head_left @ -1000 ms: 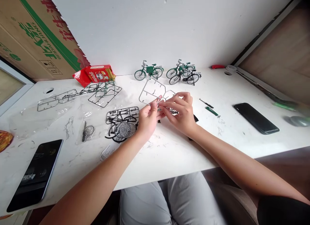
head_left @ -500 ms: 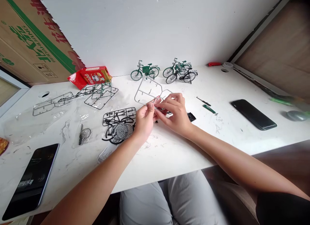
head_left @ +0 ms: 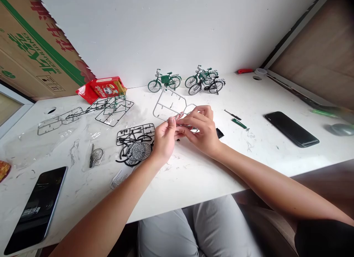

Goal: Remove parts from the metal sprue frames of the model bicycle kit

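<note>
Grey sprue frame [head_left: 169, 109]: near end hidden by left hand [head_left: 164, 139] and right hand [head_left: 201, 129]; detail at right fingertips too small to tell. Black part [head_left: 219, 133]: partly covered by right hand. Rear green bicycle [head_left: 202, 76]: partly behind black bicycle [head_left: 207, 87]. Paper slip [head_left: 121, 176]: print too small to read. Carton [head_left: 34, 54]: cut off, left and top. Orange-red item [head_left: 3, 170]: cut off, left. Grey object [head_left: 342, 129]: blurred, far right. Green item [head_left: 322, 113]: blurred.
</note>
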